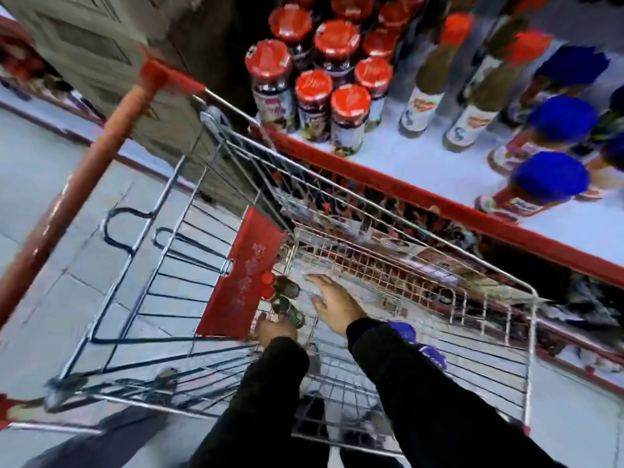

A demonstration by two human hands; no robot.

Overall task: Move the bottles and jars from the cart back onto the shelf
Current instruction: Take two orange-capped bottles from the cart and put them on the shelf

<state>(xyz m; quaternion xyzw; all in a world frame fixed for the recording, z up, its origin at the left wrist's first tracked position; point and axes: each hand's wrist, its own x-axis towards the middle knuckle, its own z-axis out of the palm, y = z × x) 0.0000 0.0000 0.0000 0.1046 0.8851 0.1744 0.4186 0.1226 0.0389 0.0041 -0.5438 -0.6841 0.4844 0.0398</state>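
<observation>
Lying inside the wire cart [530, 336] against its red flap [241, 275], two dark red-capped bottles [287, 298] meet the left hand [275, 329] closed on one, right hand [332, 304] spread open alongside.

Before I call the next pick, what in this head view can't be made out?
- Left hand grip: fingers lie at the dark bottles; blur hides whether they close.
- Blue-capped items in the cart: mostly behind the right sleeve.
- Jar labels on the shelf: motion blur.
</observation>
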